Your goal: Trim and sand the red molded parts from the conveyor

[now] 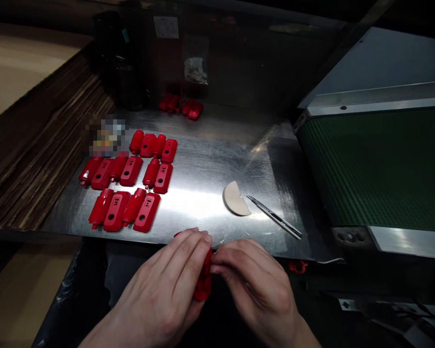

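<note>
At the front edge of the metal table (203, 159), my left hand (170, 280) is wrapped round a red plastic part (203, 285), most of it covered by the fingers. My right hand (257, 280) touches the right side of that part, thumb and index finger pinched together; whatever lies between those fingertips is too small to make out. Several red moulded parts (147, 212) rest in rows on the left of the table. A craft knife (274, 217) lies beside a beige half-round pad (236, 199), just beyond my right hand.
More red parts (194, 109) sit at the back of the table. A green conveyor belt (380, 164) runs along the right. Stacked cardboard sheets (54, 116) stand on the left, near a dark bottle (125, 72). A plastic bag (195, 67) hangs at the back.
</note>
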A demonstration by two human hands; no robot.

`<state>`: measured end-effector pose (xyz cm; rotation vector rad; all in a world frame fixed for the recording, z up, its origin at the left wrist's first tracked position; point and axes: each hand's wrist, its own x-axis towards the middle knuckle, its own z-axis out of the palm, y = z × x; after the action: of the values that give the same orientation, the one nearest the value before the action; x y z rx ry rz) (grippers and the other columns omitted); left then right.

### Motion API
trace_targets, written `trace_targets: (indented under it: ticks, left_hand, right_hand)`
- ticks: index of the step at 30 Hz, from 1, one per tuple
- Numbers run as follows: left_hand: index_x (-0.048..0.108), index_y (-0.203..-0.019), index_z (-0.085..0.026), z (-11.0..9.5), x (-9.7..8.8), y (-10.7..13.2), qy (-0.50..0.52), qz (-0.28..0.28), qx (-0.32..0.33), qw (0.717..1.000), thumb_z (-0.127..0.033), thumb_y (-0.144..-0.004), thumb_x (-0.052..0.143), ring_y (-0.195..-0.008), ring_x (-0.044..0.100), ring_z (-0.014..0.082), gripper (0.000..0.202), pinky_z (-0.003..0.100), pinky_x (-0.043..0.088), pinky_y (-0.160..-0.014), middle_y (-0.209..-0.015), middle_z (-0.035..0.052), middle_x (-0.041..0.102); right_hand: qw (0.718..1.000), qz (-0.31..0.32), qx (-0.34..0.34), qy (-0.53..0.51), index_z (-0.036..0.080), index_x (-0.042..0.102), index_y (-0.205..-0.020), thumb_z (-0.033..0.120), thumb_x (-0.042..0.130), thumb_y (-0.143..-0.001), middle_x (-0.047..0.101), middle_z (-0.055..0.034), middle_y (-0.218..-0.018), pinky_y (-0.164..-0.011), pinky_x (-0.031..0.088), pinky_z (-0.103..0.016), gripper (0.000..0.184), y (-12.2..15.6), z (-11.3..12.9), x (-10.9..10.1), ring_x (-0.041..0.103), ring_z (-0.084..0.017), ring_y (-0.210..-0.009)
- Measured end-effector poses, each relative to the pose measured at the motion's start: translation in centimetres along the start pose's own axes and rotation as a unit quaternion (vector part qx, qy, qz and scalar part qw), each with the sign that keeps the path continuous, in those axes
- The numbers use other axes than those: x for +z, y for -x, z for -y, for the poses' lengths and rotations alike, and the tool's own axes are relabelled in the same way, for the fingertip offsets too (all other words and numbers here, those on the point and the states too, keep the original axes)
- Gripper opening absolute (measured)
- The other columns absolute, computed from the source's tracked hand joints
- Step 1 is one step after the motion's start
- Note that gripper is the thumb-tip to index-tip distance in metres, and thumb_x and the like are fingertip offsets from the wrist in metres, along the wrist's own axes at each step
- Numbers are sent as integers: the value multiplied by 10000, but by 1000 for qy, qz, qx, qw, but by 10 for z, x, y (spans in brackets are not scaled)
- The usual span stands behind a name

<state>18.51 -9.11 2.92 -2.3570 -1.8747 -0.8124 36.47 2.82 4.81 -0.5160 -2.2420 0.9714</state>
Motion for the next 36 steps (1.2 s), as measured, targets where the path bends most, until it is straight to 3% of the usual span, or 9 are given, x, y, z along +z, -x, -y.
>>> trace_targets:
  ticks: [5, 8, 12, 17, 20, 24, 26, 32, 36]
  left_hand:
    - [435, -1606, -34, 2, 6, 6, 30, 11, 2, 999, -105, -987, 530, -1572, 448, 259, 630, 340, 300, -1330, -1606, 173, 592]
    - [409, -1616, -45, 5, 3, 4, 63, 23, -10, 998, -100, -953, 564, -1586, 448, 252, 683, 327, 344, -1320, -1633, 179, 570]
    - [349, -1651, -68, 9, -4, 2, 110, 41, -25, 993, -95, -938, 606, -1606, 429, 242, 758, 332, 369, -1315, -1676, 175, 522]
    - [320, -1672, -208, 12, 1, 9, 232, 32, -113, 965, -297, -882, 867, -1554, 512, 321, 965, 423, 466, -1262, -1698, 181, 498]
    - [395, -1603, -354, 15, 8, 14, 396, -4, -240, 887, -383, -769, 989, -1467, 609, 358, 1024, 436, 575, -1155, -1697, 161, 508]
    - [525, -1539, -367, 20, 15, 17, 654, -78, -335, 674, -418, -716, 1028, -1490, 565, 402, 966, 400, 635, -1047, -1716, 173, 474]
    - [589, -1526, -328, 21, 15, 18, 703, -114, -344, 612, -451, -688, 1034, -1513, 530, 416, 957, 419, 604, -1095, -1711, 175, 478]
    - [653, -1489, -246, 29, 12, 24, 726, -200, -362, 549, -438, -755, 946, -1534, 483, 473, 813, 632, 430, -1245, -1610, 195, 604]
    - [641, -1503, -244, 37, 21, 22, 716, -247, -356, 547, -421, -831, 867, -1510, 526, 462, 730, 636, 452, -1237, -1590, 190, 625]
  right_hand:
    - [972, 81, 146, -168, 238, 592, -900, 225, 607, -1067, 620, 6, -861, -748, 472, -315, 168, -4, -11, -15, 586, -184, -813]
    - [928, -12, 237, -286, 248, 585, -906, 434, 649, -1067, 531, 12, -832, -646, 438, -286, 254, -2, -28, -24, 502, -176, -742]
    - [949, -120, 271, -111, 254, 631, -929, 397, 613, -1092, 573, 0, -873, -711, 489, -288, 218, 2, -43, -25, 551, -181, -783]
    - [966, -78, 189, 159, 262, 619, -1422, 305, 564, -1088, 643, -101, -1381, -979, 573, -403, 342, -4, -45, -21, 667, -263, -1188]
    - [925, -23, 241, 294, 191, 683, -1278, 303, 505, -1130, 723, -134, -1282, -921, 596, -411, 258, -17, -51, -15, 707, -301, -1168]
    - [878, 31, 301, 371, 110, 674, -1232, 298, 628, -1086, 733, -216, -1135, -784, 575, -446, 244, -42, -62, -1, 728, -388, -1019]
    - [869, 41, 316, 379, 92, 660, -1212, 279, 695, -1043, 717, -232, -1087, -801, 558, -466, 255, -53, -67, 3, 714, -416, -1009]
    - [896, 67, 329, 291, 210, 622, -971, 344, 600, -1090, 735, -105, -985, -717, 545, -377, 181, -51, -58, -3, 738, -320, -909]
    - [931, 66, 356, 42, 254, 615, -1138, 559, 454, -1122, 766, -11, -888, -641, 568, -315, 345, -21, -20, 8, 743, -223, -707]
